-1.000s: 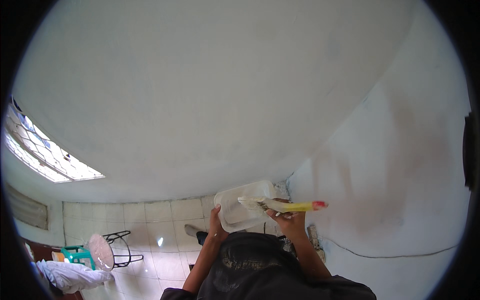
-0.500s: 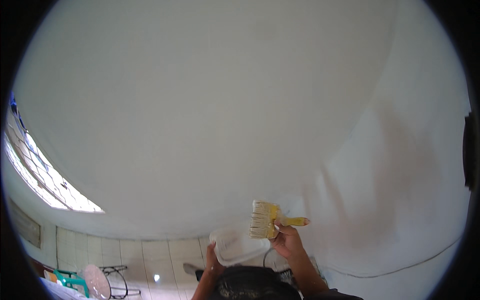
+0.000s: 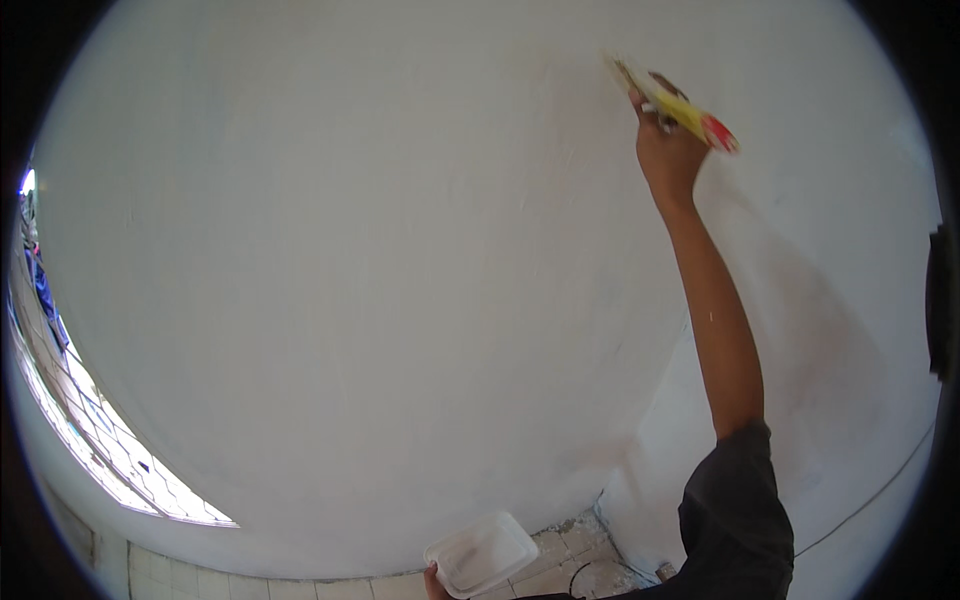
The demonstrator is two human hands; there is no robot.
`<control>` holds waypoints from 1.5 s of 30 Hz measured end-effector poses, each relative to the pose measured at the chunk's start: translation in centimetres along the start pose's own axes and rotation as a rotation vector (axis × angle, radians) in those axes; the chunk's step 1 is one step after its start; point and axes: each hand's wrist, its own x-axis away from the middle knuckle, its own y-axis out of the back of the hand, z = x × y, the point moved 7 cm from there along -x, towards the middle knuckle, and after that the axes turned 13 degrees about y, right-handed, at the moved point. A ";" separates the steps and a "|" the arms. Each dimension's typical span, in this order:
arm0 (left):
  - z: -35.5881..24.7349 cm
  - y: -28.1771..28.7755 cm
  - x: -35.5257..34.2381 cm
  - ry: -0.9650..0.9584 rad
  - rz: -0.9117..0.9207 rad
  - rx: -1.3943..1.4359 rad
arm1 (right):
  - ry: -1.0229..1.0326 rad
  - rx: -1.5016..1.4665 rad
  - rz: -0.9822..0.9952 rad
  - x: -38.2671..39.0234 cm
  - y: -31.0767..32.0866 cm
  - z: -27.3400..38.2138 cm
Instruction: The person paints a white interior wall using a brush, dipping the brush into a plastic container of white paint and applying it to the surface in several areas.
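Note:
High up, my right hand (image 3: 672,145) grips a wide paintbrush (image 3: 686,115) with a yellow handle that ends in red. The brush is tilted, its bristles pointing up and left at the pale wall (image 3: 380,250); motion smears it a little, and I cannot tell whether the bristles touch. At the bottom, my left hand (image 3: 435,582) has its fingers closed on the left edge of a white plastic tub (image 3: 482,556), a shallow rectangular one. Most of that hand lies below the picture's edge.
A barred window (image 3: 110,440) is at the left. Another wall (image 3: 830,330) meets the painted one at a corner on the right, with a thin cable (image 3: 870,503) along it. Pale floor tiles (image 3: 240,588) show below, and a dark object (image 3: 937,300) stands at the right rim.
My right hand has lifted the paintbrush from just above the tub to high on the wall. The view has tilted upward, and the tub sits lower in it, still in my left hand.

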 end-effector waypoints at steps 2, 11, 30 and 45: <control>0.0 1.0 -0.4 -0.009 -0.002 0.003 | 0.089 -0.035 -0.001 -1.0 -1.4 0.3; 0.6 2.3 -2.3 -0.045 0.113 -0.069 | 0.428 -0.479 0.552 12.3 -2.5 13.5; 1.0 2.7 -3.8 -0.115 0.137 -0.437 | 0.562 -0.563 0.469 13.8 -4.4 17.1; -0.6 1.6 0.0 -0.208 0.087 -0.290 | 0.165 0.387 0.160 2.4 -2.3 -4.5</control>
